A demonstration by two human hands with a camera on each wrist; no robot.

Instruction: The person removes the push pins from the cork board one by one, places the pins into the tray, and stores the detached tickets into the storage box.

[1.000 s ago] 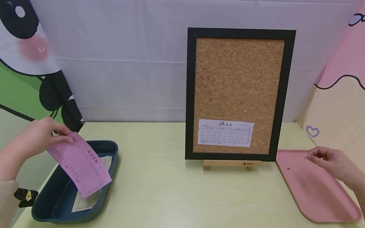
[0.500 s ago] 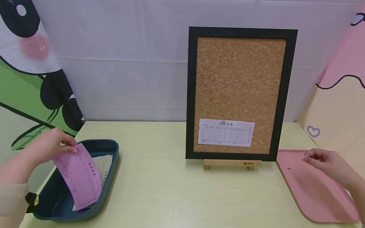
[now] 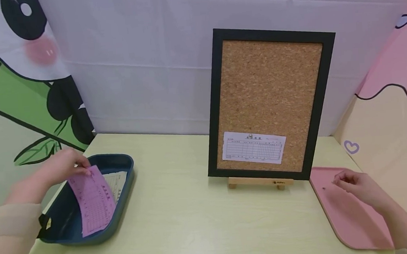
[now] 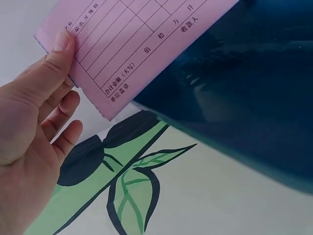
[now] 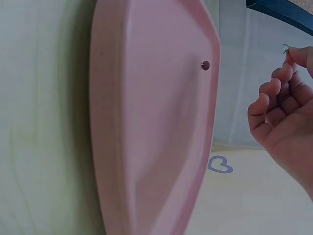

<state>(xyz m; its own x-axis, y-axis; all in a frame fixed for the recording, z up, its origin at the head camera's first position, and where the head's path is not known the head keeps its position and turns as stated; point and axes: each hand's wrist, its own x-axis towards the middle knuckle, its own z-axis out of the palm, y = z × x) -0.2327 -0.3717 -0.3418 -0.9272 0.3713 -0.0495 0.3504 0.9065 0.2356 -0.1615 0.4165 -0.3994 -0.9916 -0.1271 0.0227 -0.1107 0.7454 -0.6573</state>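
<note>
Hanging lengthwise from the left hand (image 3: 66, 165), the pink slip (image 3: 94, 203) slants down rightward.

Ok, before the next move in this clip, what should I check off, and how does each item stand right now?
1. Pink slip gripped: ok, the left hand pinches it at one end.
2. Pink slip out of the blue basin: not ok, its far end hangs inside.
3. Pink slip off the basin's floor: cannot tell.
4. Small tack in hand: ok, the right hand holds it at the fingertips.
5. Spare tack at hand: ok, one lies on the pink tray.
6. White slip fixed to the corkboard: ok, pinned near its top edge.
</note>
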